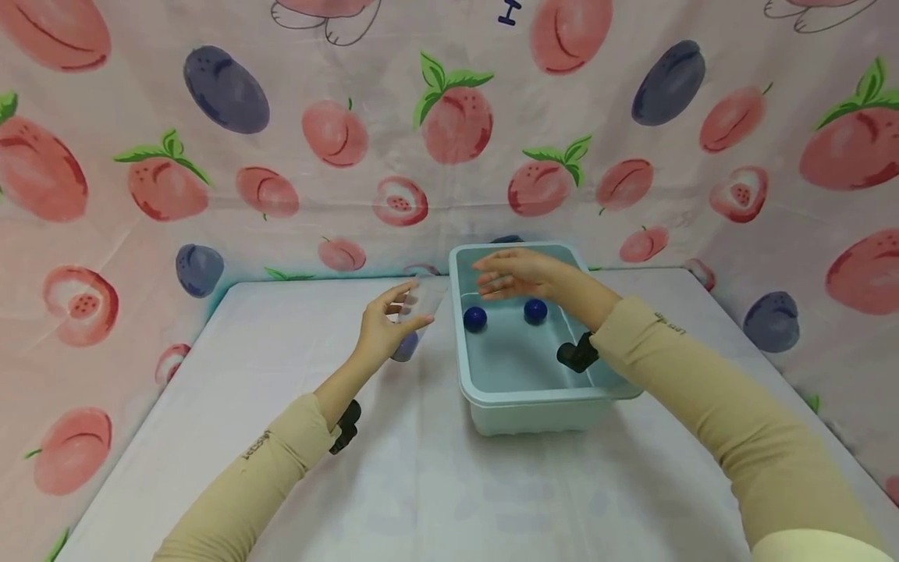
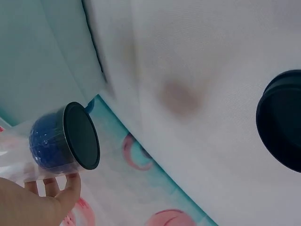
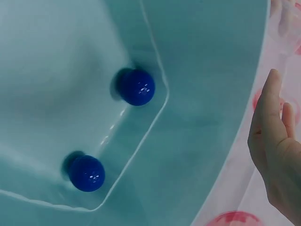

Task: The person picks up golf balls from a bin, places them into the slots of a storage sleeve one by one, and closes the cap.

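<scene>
My left hand [image 1: 382, 324] grips a clear plastic cylinder [image 1: 427, 295] at the left of the tub, tilted with its dark end low. Inside, against that dark round base [image 2: 83, 135], sits a blue ball [image 2: 46, 142], seen in the left wrist view. My right hand [image 1: 521, 273] hangs over the far part of a pale blue tub [image 1: 541, 417], its fingers extended and nothing in them. Below it in the tub are two shiny blue balls, a left one [image 1: 474, 319] by the wall and a right one [image 1: 535, 312] farther in.
The tub stands on a white-covered table [image 1: 295, 336] near its back edge. Behind hangs a fruit-print cloth [image 1: 449, 195]. Black wrist-camera mounts stick out below both wrists, the right mount [image 1: 579, 355] over the tub.
</scene>
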{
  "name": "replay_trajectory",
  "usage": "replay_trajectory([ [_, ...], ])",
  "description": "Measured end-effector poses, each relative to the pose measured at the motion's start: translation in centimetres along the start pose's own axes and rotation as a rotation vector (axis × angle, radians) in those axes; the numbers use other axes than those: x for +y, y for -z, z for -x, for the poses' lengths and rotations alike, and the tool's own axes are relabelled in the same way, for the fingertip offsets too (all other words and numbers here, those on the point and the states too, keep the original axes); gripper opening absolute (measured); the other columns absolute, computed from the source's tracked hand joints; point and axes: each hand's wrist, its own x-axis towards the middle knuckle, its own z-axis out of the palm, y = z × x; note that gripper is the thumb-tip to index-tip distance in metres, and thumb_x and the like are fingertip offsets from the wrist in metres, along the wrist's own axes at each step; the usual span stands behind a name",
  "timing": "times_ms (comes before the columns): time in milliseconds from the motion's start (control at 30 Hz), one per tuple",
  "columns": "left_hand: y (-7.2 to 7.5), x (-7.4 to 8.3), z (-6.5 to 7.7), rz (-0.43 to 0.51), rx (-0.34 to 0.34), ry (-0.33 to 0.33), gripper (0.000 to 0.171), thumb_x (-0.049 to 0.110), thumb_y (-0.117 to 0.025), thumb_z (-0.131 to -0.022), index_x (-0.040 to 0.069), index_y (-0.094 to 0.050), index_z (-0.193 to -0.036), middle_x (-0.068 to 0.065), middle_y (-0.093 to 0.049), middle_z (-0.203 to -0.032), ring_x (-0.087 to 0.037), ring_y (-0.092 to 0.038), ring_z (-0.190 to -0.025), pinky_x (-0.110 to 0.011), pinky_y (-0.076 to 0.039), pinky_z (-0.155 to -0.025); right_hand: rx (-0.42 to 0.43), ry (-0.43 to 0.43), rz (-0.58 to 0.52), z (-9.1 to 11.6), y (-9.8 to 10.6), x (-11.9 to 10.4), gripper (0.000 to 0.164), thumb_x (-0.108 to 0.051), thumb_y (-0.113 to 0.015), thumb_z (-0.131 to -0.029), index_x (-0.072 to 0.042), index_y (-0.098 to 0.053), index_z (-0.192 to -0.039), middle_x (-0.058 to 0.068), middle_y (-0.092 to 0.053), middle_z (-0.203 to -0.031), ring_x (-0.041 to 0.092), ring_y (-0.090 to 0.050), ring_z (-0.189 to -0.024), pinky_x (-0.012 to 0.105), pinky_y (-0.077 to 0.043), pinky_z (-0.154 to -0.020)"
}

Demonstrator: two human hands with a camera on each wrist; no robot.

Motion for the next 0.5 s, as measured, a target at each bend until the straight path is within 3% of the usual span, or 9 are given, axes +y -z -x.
replay_trajectory([
  [267,0.1,0.2,0.3,0.005,-0.004,-0.013,0.059,0.015,-0.079,-0.076,0.013,-0.056,-0.131,-0.018,-0.065,-0.116,-0.031,-0.058,-0.103,-0.026,-0.051,-0.073,0.02,-0.013,0.0,-0.5,0.8,0.5,0.047,-0.016,-0.043,-0.1,0.007,-0.033,-0.14,0.017,-0.049,-0.116,0.021,-0.06,-0.093,0.045,-0.04,-0.105],
  [367,0.1,0.3,0.3,0.02,0.0,-0.01,0.059,0.013,-0.078,-0.076,0.012,-0.056,-0.131,-0.02,-0.064,-0.116,-0.033,-0.06,-0.105,-0.033,-0.055,-0.078,0.04,-0.029,0.009,-0.8,1.2,0.7,0.045,-0.016,-0.044,-0.1,0.006,-0.036,-0.138,0.016,-0.051,-0.111,0.02,-0.06,-0.089,0.047,-0.037,-0.107],
  [500,0.2,0.3,0.4,0.048,0.003,0.005,0.059,0.013,-0.078,-0.077,0.012,-0.055,-0.132,-0.02,-0.064,-0.118,-0.035,-0.06,-0.108,-0.043,-0.053,-0.088,0.068,-0.06,0.046,-1.5,1.7,1.3,0.044,-0.017,-0.044,-0.1,0.006,-0.037,-0.137,0.014,-0.053,-0.105,0.026,-0.058,-0.098,0.047,-0.037,-0.108],
])
